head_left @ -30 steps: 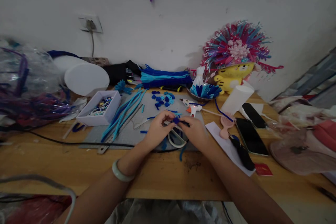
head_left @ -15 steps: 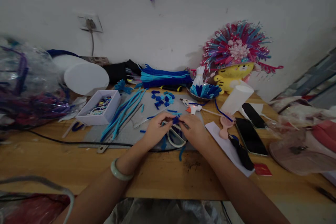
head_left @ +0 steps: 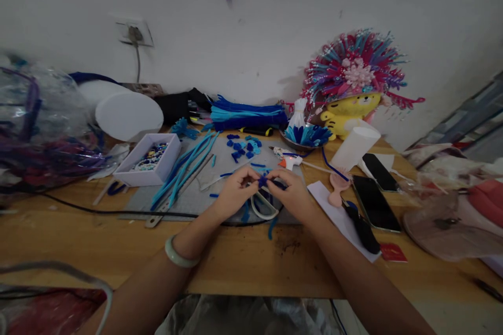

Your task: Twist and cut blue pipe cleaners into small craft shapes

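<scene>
Between the fingertips of my left hand (head_left: 234,192) and my right hand (head_left: 290,192) is a small dark blue fuzzy piece (head_left: 262,181), which looks like bent pipe cleaner. Both hands are closed in a pinch on it, above the grey mat (head_left: 231,154). Right below them lie white scissor handles (head_left: 265,213), partly hidden by my fingers. Short blue pipe cleaner scraps (head_left: 272,227) lie around the handles. Beyond my hands sits a group of small blue and light blue fuzzy pieces (head_left: 245,147). An orange-tipped white glue gun (head_left: 290,162) lies past my right hand.
Long light blue pipe cleaners (head_left: 184,170) and a white box of beads (head_left: 147,162) lie to the left. A black cable (head_left: 118,213) crosses the table. On the right are phones (head_left: 376,203), a pink brush (head_left: 337,188) and a white roll (head_left: 356,149). A decorated yellow plush (head_left: 353,110) stands behind.
My fingers have shifted slightly around the dark blue piece; the right fingers are a little more bent. Both hands stay in nearly the same place.
</scene>
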The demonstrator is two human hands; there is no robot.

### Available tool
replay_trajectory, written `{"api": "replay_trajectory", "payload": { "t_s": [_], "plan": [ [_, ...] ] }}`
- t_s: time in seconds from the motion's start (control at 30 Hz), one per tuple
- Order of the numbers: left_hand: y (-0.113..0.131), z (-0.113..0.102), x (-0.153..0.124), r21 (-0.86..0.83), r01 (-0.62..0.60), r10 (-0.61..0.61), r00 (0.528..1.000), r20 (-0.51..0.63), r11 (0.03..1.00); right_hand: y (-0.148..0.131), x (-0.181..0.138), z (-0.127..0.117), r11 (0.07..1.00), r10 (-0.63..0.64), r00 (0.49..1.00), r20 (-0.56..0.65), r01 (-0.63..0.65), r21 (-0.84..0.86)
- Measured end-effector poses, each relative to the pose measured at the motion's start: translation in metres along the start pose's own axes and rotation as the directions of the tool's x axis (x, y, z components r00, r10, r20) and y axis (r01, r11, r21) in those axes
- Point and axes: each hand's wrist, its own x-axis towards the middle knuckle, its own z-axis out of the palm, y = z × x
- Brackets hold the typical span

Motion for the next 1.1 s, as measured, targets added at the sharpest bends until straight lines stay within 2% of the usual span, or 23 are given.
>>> {"api": "replay_trajectory", "payload": {
  "t_s": [0.07,0.13,0.27,0.37,0.47,0.57,0.8,0.87,0.97,1.03,1.1],
  "plan": [
    [0.000,0.003,-0.001,0.016,0.004,-0.003,1.000,-0.027,1.000,-0.001,-0.001,0.001,0.986,-0.117,0.993,-0.018,0.114,-0.119],
    [-0.001,0.007,-0.003,0.041,0.006,-0.003,0.997,-0.083,0.999,-0.005,-0.005,0.005,0.961,-0.169,0.984,-0.061,0.151,-0.233],
    [-0.003,0.017,-0.008,0.046,-0.020,0.031,0.966,-0.256,0.999,-0.011,-0.013,0.019,0.948,-0.146,0.972,-0.186,0.084,-0.306],
    [-0.003,0.021,-0.009,-0.022,-0.003,-0.004,0.946,-0.324,1.000,-0.013,-0.014,0.025,0.960,-0.111,0.974,-0.199,0.053,-0.275],
    [-0.003,0.021,-0.007,-0.109,0.070,-0.098,0.955,-0.279,0.992,-0.010,-0.013,0.024,0.982,0.017,0.979,-0.204,-0.055,-0.181],
    [-0.002,0.020,-0.006,-0.119,0.087,-0.113,0.968,-0.225,0.989,-0.008,-0.011,0.021,0.986,0.154,0.964,-0.215,-0.165,-0.034],
    [-0.002,0.012,-0.005,0.151,0.025,-0.006,0.992,-0.126,0.988,-0.009,-0.008,0.021,0.951,0.269,0.957,-0.107,-0.246,0.187],
    [-0.001,0.009,-0.004,0.245,-0.008,0.038,0.992,-0.118,0.970,-0.009,-0.005,0.021,0.875,0.367,0.929,-0.048,-0.327,0.356],
    [-0.001,0.006,-0.003,0.329,-0.071,0.107,0.990,-0.095,0.942,-0.010,-0.001,0.020,0.590,0.515,0.840,0.172,-0.493,0.640],
    [0.000,0.005,-0.002,0.345,-0.100,0.134,0.988,-0.075,0.933,-0.011,0.001,0.018,0.422,0.516,0.800,0.305,-0.548,0.722],
    [0.000,0.004,-0.002,0.354,-0.117,0.146,0.988,-0.055,0.928,-0.012,0.001,0.017,0.356,0.505,0.793,0.341,-0.552,0.754]
  ]
}}
